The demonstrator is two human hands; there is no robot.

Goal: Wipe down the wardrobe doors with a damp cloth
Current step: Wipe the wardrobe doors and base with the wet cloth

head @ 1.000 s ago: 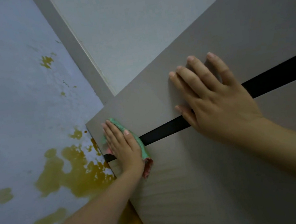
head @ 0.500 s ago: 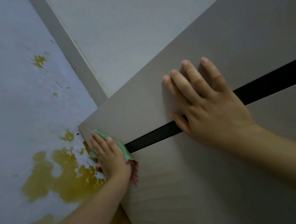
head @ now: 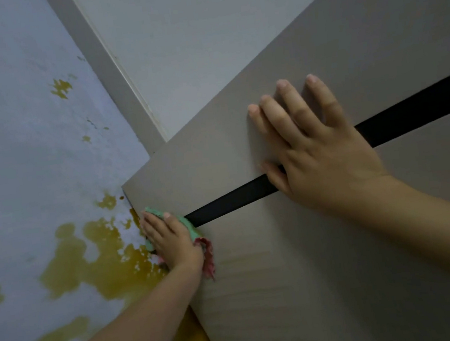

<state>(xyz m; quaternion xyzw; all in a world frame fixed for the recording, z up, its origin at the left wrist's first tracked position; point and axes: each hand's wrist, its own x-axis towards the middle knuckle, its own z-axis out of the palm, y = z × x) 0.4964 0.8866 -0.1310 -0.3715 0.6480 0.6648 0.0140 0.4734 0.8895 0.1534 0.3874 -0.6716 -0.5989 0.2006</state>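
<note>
One cloth (head: pixel 195 233) is being pressed flat under the left hand (head: pixel 174 241), fingers straight, at the door's (head: pixel 291 290) outer edge. The unwiped door face is lying rightward, along the one black strip (head: pixel 230 201). The right hand (head: pixel 315 147), spread, is being braced across that strip.

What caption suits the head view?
Left hand presses green cloth at wardrobe door edge; right hand lies flat.

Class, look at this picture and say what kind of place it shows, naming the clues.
Probably a room in a home, by a wardrobe. Clues: grey wardrobe doors with a black gap between them, a stained, peeling painted wall, and a left hand pressing a cloth to a door.
</note>
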